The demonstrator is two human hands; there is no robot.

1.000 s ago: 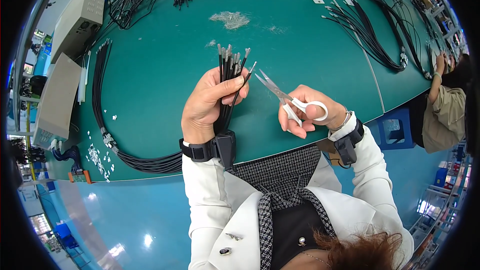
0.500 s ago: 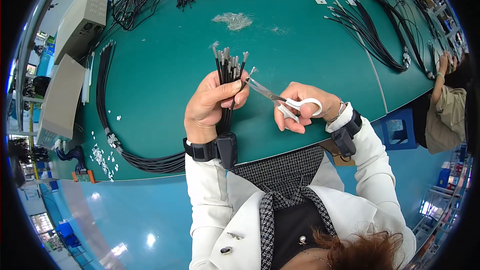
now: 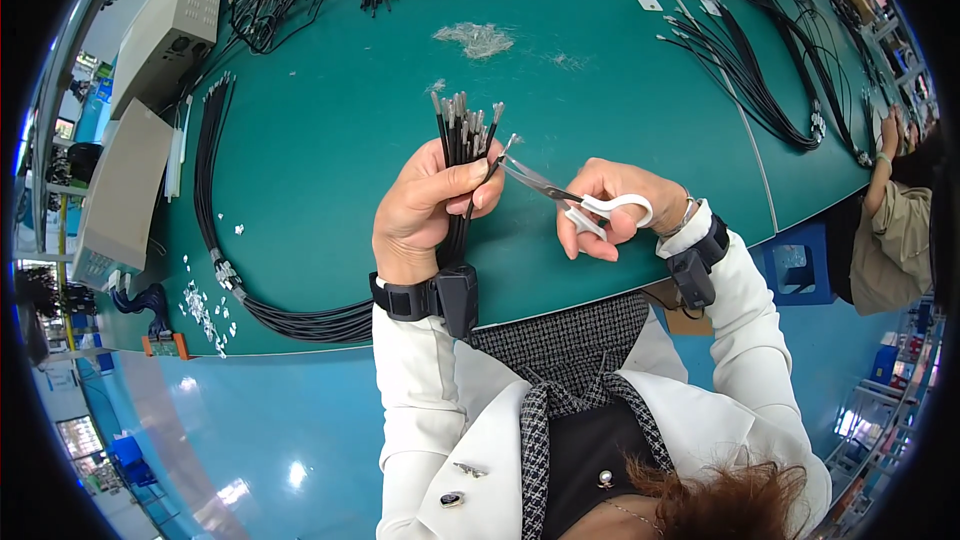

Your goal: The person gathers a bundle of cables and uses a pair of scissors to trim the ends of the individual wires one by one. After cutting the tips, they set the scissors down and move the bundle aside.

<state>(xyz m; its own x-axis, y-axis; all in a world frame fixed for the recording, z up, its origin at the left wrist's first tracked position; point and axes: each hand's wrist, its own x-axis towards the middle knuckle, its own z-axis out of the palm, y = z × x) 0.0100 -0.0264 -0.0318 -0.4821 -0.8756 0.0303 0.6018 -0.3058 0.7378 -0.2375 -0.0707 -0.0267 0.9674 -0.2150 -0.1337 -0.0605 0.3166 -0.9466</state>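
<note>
Smooth teal desk (image 3: 330, 140), glossy blue floor below. Left hand (image 3: 430, 205) grip clenched round upright black cable bundle (image 3: 462, 155), metal tips up. Right hand (image 3: 615, 205) grasps white-handled scissors (image 3: 570, 197), blades at one cable.

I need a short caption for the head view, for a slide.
Left hand grips a black cable bundle; right hand points white-handled scissors at it.

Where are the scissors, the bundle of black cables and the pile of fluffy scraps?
scissors (image 3: 585, 208): head view, white handle in the right hand.
bundle of black cables (image 3: 462, 145): head view, upper part above the left hand.
pile of fluffy scraps (image 3: 476, 38): head view, middle of the heap.
</note>
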